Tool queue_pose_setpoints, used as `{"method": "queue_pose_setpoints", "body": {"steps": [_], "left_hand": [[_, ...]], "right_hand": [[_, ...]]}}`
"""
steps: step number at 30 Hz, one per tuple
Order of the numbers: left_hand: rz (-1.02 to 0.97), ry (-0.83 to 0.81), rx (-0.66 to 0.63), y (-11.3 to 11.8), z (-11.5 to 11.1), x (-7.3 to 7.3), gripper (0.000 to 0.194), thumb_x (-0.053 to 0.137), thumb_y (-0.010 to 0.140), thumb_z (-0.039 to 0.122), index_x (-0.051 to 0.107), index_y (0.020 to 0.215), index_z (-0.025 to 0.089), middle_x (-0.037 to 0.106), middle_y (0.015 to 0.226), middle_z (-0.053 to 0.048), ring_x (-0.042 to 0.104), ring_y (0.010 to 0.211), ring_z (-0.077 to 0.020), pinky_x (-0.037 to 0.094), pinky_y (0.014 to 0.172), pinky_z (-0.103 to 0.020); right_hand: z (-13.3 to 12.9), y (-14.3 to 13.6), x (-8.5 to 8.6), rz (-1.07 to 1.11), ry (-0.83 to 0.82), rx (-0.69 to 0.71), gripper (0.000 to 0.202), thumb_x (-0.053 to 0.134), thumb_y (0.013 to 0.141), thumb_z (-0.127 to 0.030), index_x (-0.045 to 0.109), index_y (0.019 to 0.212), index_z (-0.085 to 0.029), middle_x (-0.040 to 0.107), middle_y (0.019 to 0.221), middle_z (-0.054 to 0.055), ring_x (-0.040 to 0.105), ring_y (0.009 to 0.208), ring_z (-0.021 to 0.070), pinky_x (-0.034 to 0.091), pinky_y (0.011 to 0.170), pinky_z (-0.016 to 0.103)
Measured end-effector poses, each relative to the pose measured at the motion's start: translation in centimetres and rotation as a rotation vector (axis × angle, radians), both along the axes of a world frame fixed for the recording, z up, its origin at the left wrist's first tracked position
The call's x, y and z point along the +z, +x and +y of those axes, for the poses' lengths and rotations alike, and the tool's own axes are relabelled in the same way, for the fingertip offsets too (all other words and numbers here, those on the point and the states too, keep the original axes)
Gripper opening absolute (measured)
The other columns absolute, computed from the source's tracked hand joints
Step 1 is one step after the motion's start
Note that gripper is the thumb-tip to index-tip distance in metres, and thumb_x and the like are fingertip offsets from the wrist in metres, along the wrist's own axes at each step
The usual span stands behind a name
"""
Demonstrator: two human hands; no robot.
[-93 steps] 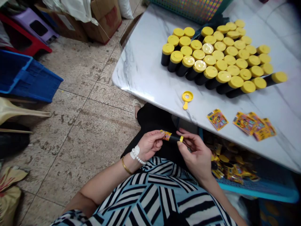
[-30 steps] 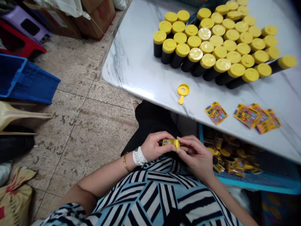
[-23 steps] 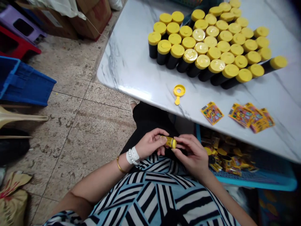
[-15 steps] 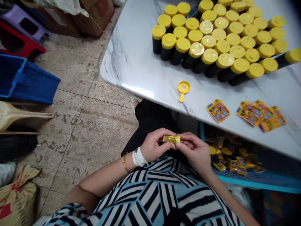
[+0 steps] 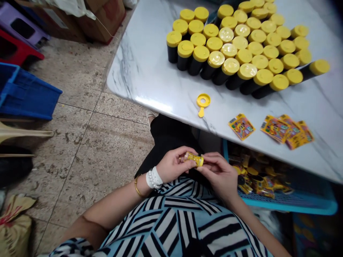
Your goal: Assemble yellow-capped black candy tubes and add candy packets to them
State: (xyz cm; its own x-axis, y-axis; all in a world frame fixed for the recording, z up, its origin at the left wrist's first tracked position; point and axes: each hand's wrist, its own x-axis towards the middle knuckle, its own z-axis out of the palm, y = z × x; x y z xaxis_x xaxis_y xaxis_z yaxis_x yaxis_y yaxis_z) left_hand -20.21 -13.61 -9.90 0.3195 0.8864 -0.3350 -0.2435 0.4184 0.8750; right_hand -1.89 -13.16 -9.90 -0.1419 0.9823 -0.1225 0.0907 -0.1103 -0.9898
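Above my lap, a small clear tube with a yellow cap (image 5: 193,159) lies nearly level between my two hands. My left hand (image 5: 173,165) has its fingers wrapped round the tube's body. At the capped end, my right hand (image 5: 220,172) pinches the yellow cap between thumb and fingers. On the marble-patterned table (image 5: 160,85) lies a yellow ring with a tab (image 5: 203,101). To its right are a colourful square packet (image 5: 241,126) and several overlapping packets (image 5: 286,130). Black canisters with yellow lids (image 5: 230,67) stand in rows farther back.
Under the table's edge, a blue basket (image 5: 289,207) holds yellow-capped items and packets. At the left on the floor are a blue crate (image 5: 32,94), a red stool (image 5: 18,50), a purple stool (image 5: 23,23), cardboard boxes (image 5: 102,18) and a sack (image 5: 16,228).
The whole view has shifted, so the table and its items appear farther left. The tube now tilts slightly, its capped end lower, and both hands remain on it.
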Motion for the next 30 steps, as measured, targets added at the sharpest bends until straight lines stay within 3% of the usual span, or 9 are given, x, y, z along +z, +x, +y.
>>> {"method": "queue_pose_setpoints", "body": {"steps": [3,6,8,13,19,24,26,30], "left_hand": [[0.131,0.241,0.024,0.2,0.5,-0.4,0.030,0.070,0.082,0.029,0.066,0.108,0.016,0.068,0.104,-0.009,0.064,0.090,-0.0176,0.051,0.080,-0.028],[0.255,0.439,-0.010,0.0,1.4,-0.8,0.026,0.069,0.083,0.028,0.069,0.107,0.016,0.070,0.101,-0.009,0.064,0.091,-0.0188,0.050,0.083,-0.031],[0.276,0.467,-0.056,-0.2,1.8,-0.8,0.028,0.069,0.083,0.031,0.069,0.108,0.016,0.069,0.098,-0.008,0.064,0.089,-0.0184,0.050,0.080,-0.030],[0.074,0.091,-0.041,-0.7,1.5,-0.4,0.050,0.067,0.084,0.040,0.052,0.126,0.017,0.061,0.085,-0.001,0.060,0.060,-0.0096,0.048,0.054,-0.021],[-0.064,-0.195,-0.009,-0.1,1.3,-0.6,0.038,0.064,0.084,0.051,0.058,0.089,0.013,0.056,0.058,0.004,0.043,0.036,-0.0026,0.029,0.036,-0.014],[-0.278,-0.318,-0.067,0.6,1.3,-0.4,0.044,0.069,0.078,0.053,0.057,0.095,0.014,0.058,0.056,0.005,0.045,0.033,-0.0043,0.028,0.032,-0.014],[-0.320,-0.345,-0.076,0.8,1.2,-0.5,0.043,0.072,0.076,0.052,0.056,0.091,0.014,0.058,0.054,0.006,0.043,0.031,-0.0036,0.027,0.030,-0.013],[-0.312,-0.384,-0.060,1.4,1.0,-0.6,0.046,0.071,0.076,0.057,0.052,0.076,0.015,0.057,0.048,0.005,0.040,0.026,-0.0039,0.024,0.025,-0.013]], "right_hand": [[0.3,-0.1,-0.2,0.076,-0.182,-0.033,0.016,0.081,0.072,-0.024,0.074,0.086,-0.022,0.069,0.087,0.002,0.068,0.069,0.0124,0.060,0.064,0.023],[0.5,-0.1,-0.7,0.168,-0.386,-0.047,0.021,0.081,0.073,-0.030,0.072,0.088,-0.019,0.072,0.080,0.002,0.069,0.063,0.0132,0.061,0.063,0.026],[0.4,-0.1,-1.0,0.169,-0.400,-0.048,0.025,0.081,0.073,-0.033,0.070,0.090,-0.019,0.073,0.077,0.002,0.070,0.063,0.0146,0.061,0.065,0.029],[0.4,-0.4,-0.3,0.040,-0.141,-0.075,0.024,0.081,0.073,-0.031,0.072,0.092,-0.021,0.066,0.099,0.004,0.070,0.073,0.0141,0.063,0.068,0.030],[0.4,0.1,-0.3,0.197,-0.206,0.084,0.030,0.075,0.080,-0.024,0.070,0.109,-0.026,0.059,0.113,0.005,0.070,0.069,0.0130,0.065,0.062,0.032],[0.0,0.5,-0.7,0.288,-0.184,0.024,0.008,0.070,0.083,-0.023,0.070,0.091,-0.023,0.055,0.099,0.000,0.062,0.048,0.0063,0.055,0.038,0.021],[0.0,0.6,-0.6,0.264,-0.182,0.041,0.010,0.070,0.083,-0.024,0.070,0.094,-0.024,0.055,0.102,0.001,0.062,0.049,0.0059,0.056,0.040,0.023],[0.2,0.9,-0.3,0.099,-0.086,0.100,0.012,0.074,0.080,-0.024,0.074,0.093,-0.026,0.059,0.100,0.003,0.066,0.069,0.0126,0.061,0.058,0.029]]}}
